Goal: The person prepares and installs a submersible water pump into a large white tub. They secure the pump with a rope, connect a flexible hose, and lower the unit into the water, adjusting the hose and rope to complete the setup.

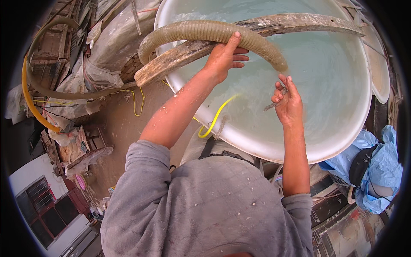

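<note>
A thick ribbed hose [192,32] arches over a weathered wooden beam [295,22], its end pointing down toward the cloudy water. My left hand [222,60] reaches across the beam, its thumb lying against the hose and its other fingers stretched out below it, apart. Beside the hose's end, over the water, my right hand [289,103] is closed with fingers curled around a short grey strand that looks like rope [270,106]. Both hands are above a large white round tub [252,150] of pale greenish water [325,98].
A yellow hose [217,115] bends over the tub's near rim. The ribbed hose loops left past plastic-covered stacks [113,47] and joins an orange hose section [31,100]. Blue plastic sheeting [383,171] with a black strap lies at right. A white building wall [38,169] stands lower left.
</note>
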`<state>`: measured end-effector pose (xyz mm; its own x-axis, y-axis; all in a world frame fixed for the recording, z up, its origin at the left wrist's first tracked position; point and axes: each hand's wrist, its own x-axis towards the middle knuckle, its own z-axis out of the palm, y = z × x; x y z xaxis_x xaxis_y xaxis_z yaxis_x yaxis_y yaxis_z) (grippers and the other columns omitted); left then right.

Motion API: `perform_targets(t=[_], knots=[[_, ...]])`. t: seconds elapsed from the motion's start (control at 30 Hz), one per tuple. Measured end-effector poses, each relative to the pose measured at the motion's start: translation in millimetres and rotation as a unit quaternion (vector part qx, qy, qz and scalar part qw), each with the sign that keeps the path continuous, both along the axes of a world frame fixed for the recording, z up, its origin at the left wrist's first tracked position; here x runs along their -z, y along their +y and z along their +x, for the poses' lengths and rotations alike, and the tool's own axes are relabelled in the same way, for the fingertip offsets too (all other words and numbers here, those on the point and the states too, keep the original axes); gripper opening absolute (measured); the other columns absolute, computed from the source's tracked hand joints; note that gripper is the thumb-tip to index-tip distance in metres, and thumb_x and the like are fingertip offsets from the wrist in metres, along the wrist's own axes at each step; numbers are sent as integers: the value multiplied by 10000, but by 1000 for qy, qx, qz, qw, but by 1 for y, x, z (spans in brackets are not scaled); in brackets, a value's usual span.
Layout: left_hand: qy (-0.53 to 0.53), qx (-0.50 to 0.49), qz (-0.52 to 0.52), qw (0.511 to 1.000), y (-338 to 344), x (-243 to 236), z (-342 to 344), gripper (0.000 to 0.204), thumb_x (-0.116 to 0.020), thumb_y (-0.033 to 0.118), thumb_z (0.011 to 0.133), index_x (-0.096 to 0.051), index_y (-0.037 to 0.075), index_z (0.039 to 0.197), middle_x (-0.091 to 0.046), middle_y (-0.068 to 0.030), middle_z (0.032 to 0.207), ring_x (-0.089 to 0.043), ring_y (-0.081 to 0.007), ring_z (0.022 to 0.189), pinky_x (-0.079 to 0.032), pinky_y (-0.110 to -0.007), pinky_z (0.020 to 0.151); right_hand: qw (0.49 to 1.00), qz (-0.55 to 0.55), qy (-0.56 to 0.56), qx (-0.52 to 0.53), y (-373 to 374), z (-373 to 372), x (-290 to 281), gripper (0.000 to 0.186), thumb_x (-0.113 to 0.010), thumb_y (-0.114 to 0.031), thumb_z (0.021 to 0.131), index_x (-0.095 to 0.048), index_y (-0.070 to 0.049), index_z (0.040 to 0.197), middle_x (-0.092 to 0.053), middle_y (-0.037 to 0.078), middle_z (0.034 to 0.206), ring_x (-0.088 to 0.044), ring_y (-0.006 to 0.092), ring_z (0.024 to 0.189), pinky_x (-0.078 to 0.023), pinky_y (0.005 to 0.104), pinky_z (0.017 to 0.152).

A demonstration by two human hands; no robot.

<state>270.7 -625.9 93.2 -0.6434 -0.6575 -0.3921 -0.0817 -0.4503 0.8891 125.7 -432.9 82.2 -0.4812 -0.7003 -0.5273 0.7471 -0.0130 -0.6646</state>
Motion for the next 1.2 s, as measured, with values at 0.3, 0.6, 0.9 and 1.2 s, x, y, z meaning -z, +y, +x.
perform_targets(t=[0.3,0.6,0.9,1.2], knots=[[-171,203,-104,958,50,19,54,716,-678,487,903,-468,-28,1353,-602,-188,1273,-594,-278,1156,-481,-384,963,999,22,-1,25,21,17,4,358,-655,-328,950,-594,-59,1177,-506,22,940,-401,71,652,-372,252,598],[-320,405,-472,714,82,44,82,814,-812,423,740,-502,-34,1338,-599,-262,1263,-601,-387,1157,-489,-433,976,999,11,7,43,24,27,4,296,-685,-297,929,-618,-78,1116,-498,17,933,-399,81,653,-401,266,595],[-284,359,-122,881,63,54,71,648,-726,143,828,-446,-81,1368,-694,-175,1027,-667,-227,751,-534,-342,697,999,1,-5,32,31,20,7,330,-711,-272,912,-579,-54,1121,-503,11,899,-424,72,625,-418,272,554],[-276,145,4,950,107,18,33,543,-652,56,885,-452,-90,1368,-693,-135,988,-513,-107,568,-409,-261,471,996,-30,11,-80,58,-29,1,387,-708,-280,915,-574,-24,1172,-498,17,936,-427,65,623,-415,256,547]])
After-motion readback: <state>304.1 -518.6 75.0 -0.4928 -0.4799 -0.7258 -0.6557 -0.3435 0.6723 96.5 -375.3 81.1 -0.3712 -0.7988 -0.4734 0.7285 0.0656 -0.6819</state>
